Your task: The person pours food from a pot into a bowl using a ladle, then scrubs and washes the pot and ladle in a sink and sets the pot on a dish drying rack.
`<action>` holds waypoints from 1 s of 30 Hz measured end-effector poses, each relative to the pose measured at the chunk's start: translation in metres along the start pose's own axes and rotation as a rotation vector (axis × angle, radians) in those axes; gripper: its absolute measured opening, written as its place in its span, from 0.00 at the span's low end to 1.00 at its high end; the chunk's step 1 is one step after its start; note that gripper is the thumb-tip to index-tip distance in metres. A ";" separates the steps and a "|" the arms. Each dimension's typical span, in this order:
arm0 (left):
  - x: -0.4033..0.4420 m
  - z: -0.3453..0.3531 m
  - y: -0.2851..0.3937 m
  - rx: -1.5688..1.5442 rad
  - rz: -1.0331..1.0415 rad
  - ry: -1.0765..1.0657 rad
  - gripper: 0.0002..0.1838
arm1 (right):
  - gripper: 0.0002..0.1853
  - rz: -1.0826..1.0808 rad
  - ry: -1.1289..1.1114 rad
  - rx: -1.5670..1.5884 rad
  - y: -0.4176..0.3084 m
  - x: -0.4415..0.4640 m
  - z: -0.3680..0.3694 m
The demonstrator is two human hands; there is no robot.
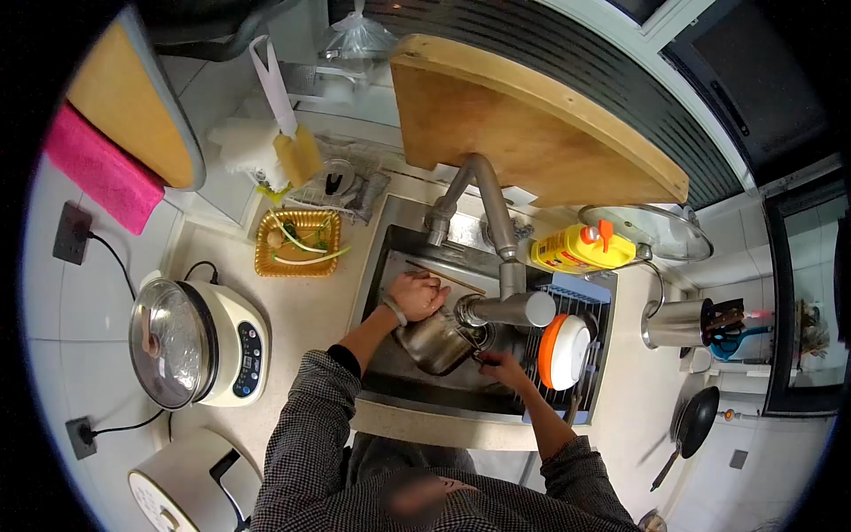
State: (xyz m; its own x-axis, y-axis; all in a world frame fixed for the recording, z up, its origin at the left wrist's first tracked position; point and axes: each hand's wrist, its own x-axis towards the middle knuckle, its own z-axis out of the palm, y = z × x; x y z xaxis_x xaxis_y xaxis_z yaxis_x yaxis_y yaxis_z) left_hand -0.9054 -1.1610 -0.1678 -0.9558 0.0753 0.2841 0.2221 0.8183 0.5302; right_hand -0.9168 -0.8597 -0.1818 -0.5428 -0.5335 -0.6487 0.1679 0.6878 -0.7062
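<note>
A metal pot (432, 344) is tilted in the sink (383, 353), its mouth turned toward the right under the faucet (505, 309). My right hand (505, 371) grips the pot's dark handle at its right side. My left hand (416, 296) is against the pot's upper left side, with its fingers curled. Whatever those fingers may hold is hidden. Just beyond that hand, a pair of thin wooden chopsticks (448, 277) lies across the sink. The inside of the pot is mostly out of sight.
Right of the sink's basin, a rack (597, 330) holds orange and white bowls (567, 352). Behind it lie a yellow detergent bottle (581, 248) and a glass lid (656, 232). A vegetable basket (300, 243) and an electric cooker (232, 346) stand left. A wooden board (532, 124) leans behind.
</note>
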 end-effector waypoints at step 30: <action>-0.018 0.000 0.079 -0.140 -0.557 0.103 0.17 | 0.27 -0.318 1.214 0.055 -0.058 0.042 0.067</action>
State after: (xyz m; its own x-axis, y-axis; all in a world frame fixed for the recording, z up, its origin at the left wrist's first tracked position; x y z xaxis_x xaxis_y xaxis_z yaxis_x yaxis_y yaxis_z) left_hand -0.8710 -1.0979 -0.1307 -0.9138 -0.4061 0.0045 -0.2786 0.6349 0.7206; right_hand -0.8943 -0.9546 -0.1872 -0.9668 0.1447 0.2106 -0.0911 0.5747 -0.8133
